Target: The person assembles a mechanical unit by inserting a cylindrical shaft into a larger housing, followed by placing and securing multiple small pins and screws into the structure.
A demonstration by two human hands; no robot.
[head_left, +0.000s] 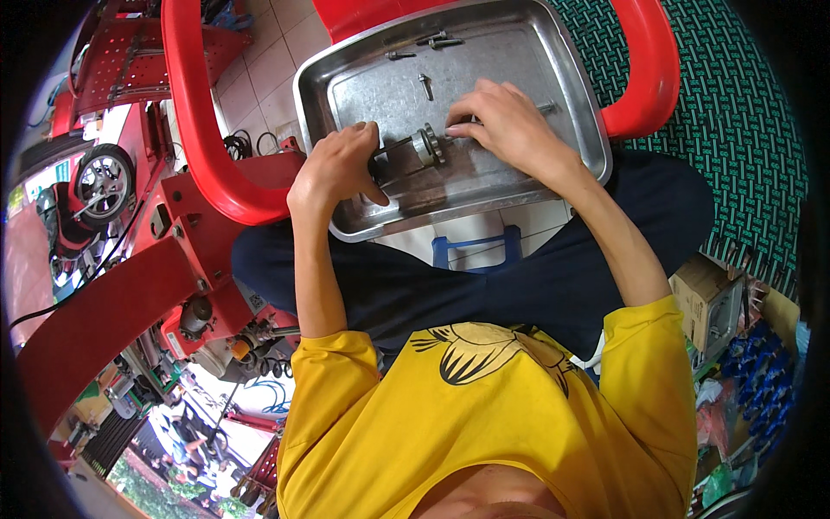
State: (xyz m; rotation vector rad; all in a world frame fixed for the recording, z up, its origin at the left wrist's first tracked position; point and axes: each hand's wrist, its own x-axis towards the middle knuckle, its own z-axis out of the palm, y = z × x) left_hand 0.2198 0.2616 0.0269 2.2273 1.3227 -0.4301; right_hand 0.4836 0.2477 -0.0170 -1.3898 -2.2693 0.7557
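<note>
A metal part with a toothed gear wheel [427, 145] and thin rods running out to its left is over a shallow steel tray [484, 186]. My left hand [339, 166] is curled about the rod end of this part, thumb toward me and fingers on the far side; the palm hides what lies inside. My right hand [506, 125] has its thumb and forefinger pinched together just right of the gear. Whatever sits between those fingertips is too small to name. Beyond the gear a single bolt [425, 86] lies on the tray floor.
More bolts [441, 41] lie near the tray's far side, and another one [546, 107] lies beyond my right wrist. The tray sits on a red plastic chair [644, 69]. Red workshop equipment [186, 221] stands close on my left, with a motorcycle wheel [104, 182] farther off.
</note>
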